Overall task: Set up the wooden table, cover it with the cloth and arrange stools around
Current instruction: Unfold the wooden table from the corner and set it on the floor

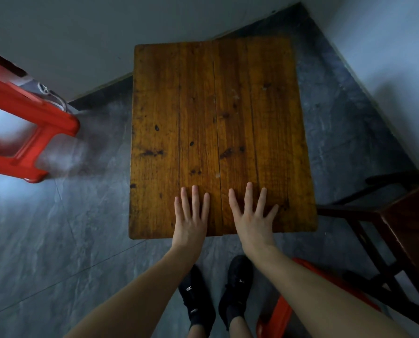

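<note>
A person stands over a bare wooden worktop (223, 132), seen from a head-worn camera looking straight down. Nearest the lens, two bare forearms reach forward above a pair of black shoes (218, 298) planted on the grey tiled floor (57, 240). Just right of the shoes and partly hidden under the right forearm lies part of a red plastic stool (280, 311). At the near edge of the worktop both hands lie flat, palms down. The left hand (191, 220) has its fingers (195, 198) straight and close together, grasping nothing; the right hand (252, 220) has its fingers (247, 196) straight and spread, likewise released, pressed on the wood either side of the seam that runs down the middle of the boards. The worktop is made of long brown planks marked with dark knots, and no cloth covers it. To the right, a dark wooden chair or stand (403, 230) sits just beside the worktop's near right corner. To the left, well apart from the worktop, a second red plastic stool (20, 128) appears tilted and blurred at the frame's edge, with something grey and white (52, 93) beyond it, too unclear to name. The worktop's far end reaches into a corner of pale walls (81, 32).
</note>
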Demonstrator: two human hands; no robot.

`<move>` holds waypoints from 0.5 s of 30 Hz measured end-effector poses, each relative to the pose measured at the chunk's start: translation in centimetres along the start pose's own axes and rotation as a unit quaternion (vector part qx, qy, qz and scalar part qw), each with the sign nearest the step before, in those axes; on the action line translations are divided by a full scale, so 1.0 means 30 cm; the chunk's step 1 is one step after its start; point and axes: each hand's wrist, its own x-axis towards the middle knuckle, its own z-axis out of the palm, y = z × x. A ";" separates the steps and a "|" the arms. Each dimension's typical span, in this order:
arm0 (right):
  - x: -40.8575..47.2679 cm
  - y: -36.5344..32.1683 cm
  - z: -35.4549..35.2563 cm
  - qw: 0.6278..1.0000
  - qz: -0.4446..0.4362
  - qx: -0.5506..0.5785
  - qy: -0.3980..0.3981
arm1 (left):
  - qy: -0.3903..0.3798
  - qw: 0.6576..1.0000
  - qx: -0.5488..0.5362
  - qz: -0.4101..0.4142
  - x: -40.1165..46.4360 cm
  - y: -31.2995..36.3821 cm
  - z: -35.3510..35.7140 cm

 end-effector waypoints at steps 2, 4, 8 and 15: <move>0.005 -0.001 0.014 1.000 0.007 0.002 0.015 | 0.002 1.000 -0.001 0.001 0.008 0.009 0.000; 0.004 -0.010 0.026 1.000 0.014 0.008 0.020 | -0.004 1.000 -0.006 -0.003 0.006 0.021 0.002; 0.003 -0.012 0.031 1.000 0.025 0.000 0.007 | -0.006 1.000 -0.021 -0.010 0.006 0.031 0.015; 0.007 0.054 0.002 0.999 -0.012 -0.048 -0.015 | -0.016 0.999 -0.042 0.003 -0.001 -0.009 0.024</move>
